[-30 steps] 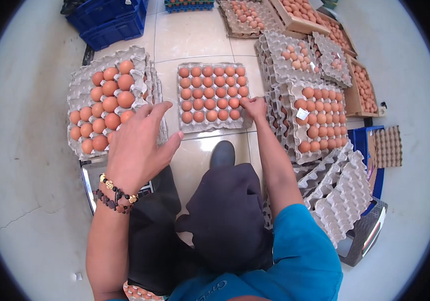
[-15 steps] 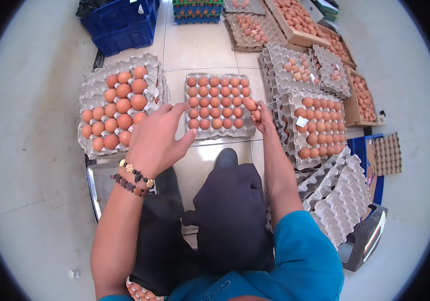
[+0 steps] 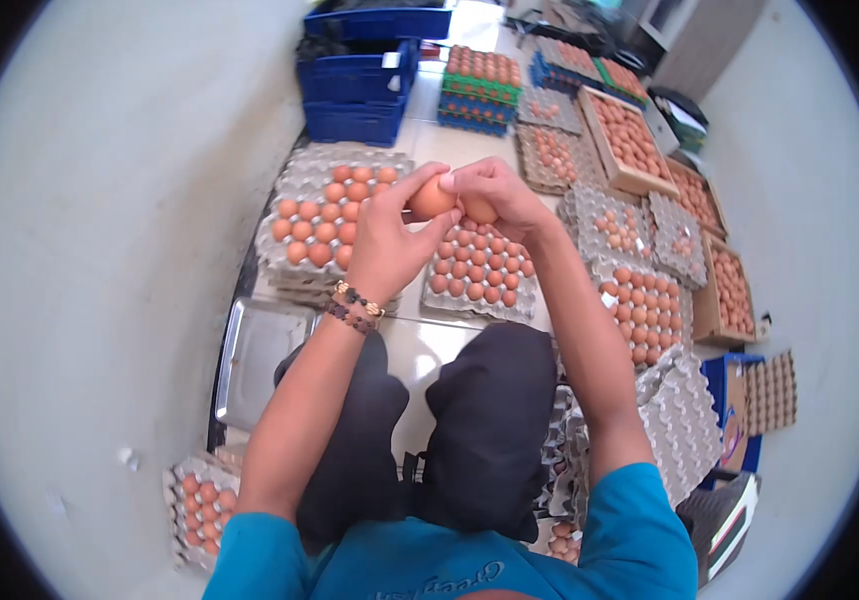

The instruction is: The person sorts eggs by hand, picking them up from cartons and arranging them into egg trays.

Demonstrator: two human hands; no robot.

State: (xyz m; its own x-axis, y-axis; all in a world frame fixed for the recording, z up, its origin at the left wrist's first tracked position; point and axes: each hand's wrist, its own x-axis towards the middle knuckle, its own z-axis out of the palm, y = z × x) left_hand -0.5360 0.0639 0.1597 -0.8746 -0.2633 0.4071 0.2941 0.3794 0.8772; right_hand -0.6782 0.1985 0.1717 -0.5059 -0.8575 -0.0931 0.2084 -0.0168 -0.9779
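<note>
Both hands are raised together above the egg trays. My left hand (image 3: 394, 235), with beaded bracelets at the wrist, has its fingers round a brown egg (image 3: 433, 198). My right hand (image 3: 504, 200) holds another brown egg (image 3: 479, 209) against its palm, and its thumb and fingertips touch the first egg. Below them on the tiles lies a grey tray full of eggs (image 3: 477, 275), its far part hidden by the hands. To the left stands a stack of grey trays whose top one (image 3: 319, 228) is partly filled with eggs.
Blue crates (image 3: 354, 95) and green and blue egg trays (image 3: 477, 95) stand at the back. On the right are wooden boxes of eggs (image 3: 629, 143), stacked egg trays (image 3: 644, 310) and empty grey trays (image 3: 684, 425). A metal tray (image 3: 264, 360) lies at the left.
My right hand has lifted from the middle tray's right edge with eggs. My left hand has moved up and right and closed round an egg. The view has tilted up.
</note>
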